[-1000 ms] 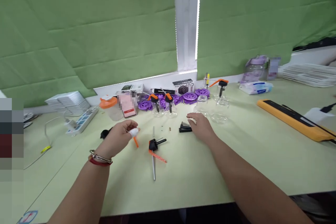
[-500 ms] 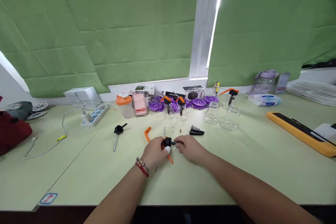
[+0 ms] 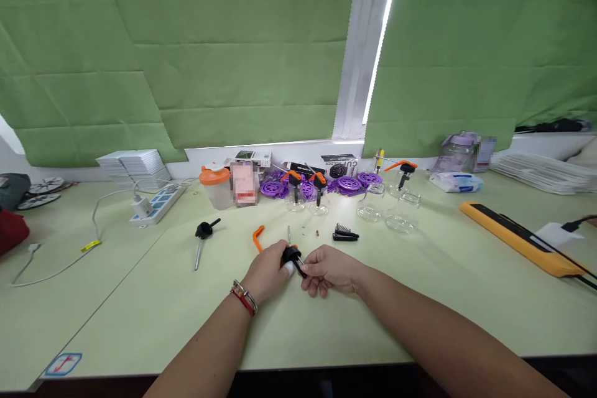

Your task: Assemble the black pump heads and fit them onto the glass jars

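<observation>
Both hands are meeting over the surface (image 3: pixel 420 298): left hand (image 3: pixel 268 273) and right hand (image 3: pixel 329 270) each closing their grip on the black pump head (image 3: pixel 293 257).

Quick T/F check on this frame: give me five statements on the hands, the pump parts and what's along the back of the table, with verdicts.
1. Both hands grip the black pump head: left hand, right hand, black pump head. True.
2. A loose orange lever lies on the table beyond the left hand. True.
3. The second black pump head with a metal tube stands inside a glass jar. False: it lies flat on the table, left of the hands.
4. The purple discs are stacked beside the yellow bar. False: they sit at the back by the window wall.
5. The white power strip lies at the back left. True.
</observation>
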The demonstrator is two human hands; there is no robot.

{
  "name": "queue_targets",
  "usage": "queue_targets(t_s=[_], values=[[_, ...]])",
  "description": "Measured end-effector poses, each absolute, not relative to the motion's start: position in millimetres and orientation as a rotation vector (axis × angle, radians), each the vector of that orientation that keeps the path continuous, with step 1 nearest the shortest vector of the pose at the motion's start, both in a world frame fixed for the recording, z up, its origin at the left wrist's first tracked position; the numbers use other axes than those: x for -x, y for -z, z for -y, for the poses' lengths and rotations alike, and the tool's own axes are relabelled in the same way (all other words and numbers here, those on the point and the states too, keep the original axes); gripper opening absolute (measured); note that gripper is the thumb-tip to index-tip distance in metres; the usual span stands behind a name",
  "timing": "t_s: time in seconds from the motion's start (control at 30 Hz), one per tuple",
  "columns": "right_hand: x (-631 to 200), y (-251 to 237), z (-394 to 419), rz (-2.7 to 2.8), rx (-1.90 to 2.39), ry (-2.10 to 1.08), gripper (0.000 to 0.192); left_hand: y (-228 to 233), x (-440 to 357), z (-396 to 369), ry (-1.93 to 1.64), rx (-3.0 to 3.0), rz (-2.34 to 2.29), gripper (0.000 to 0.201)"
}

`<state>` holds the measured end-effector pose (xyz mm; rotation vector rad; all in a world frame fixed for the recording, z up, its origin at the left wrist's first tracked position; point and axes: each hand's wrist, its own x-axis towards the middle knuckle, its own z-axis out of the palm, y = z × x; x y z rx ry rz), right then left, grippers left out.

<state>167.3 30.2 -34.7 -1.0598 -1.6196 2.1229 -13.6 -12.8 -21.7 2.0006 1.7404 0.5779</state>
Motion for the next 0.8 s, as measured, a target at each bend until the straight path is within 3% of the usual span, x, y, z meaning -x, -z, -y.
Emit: queue_targets(t_s=[0.3, 0.47, 0.53, 0.67, 0.8], values=[[-171, 17, -48, 1.833, 1.25, -1.81, 0.035, 18, 16, 19, -0.569, -2.129, -1.479, 0.027], [-161, 19, -60, 1.623, 1.259, -1.994, 0.027, 14, 16, 20, -0.573, -2.148, -1.338, 0.026], [-156, 20, -65, 1.631, 1.253, -1.929, 0.026, 12, 17, 21, -0.564, -2.137, -1.297, 0.029], [-143, 16, -80, 1.767, 1.183, -1.254, 0.023, 8, 20, 22, -0.508, -2.13, -1.237, 0.034], [-131, 20, -89, 2.479, 0.902, -0.33, 0.019, 10, 24, 21, -0.514, -2.123, -1.336, 0.029]])
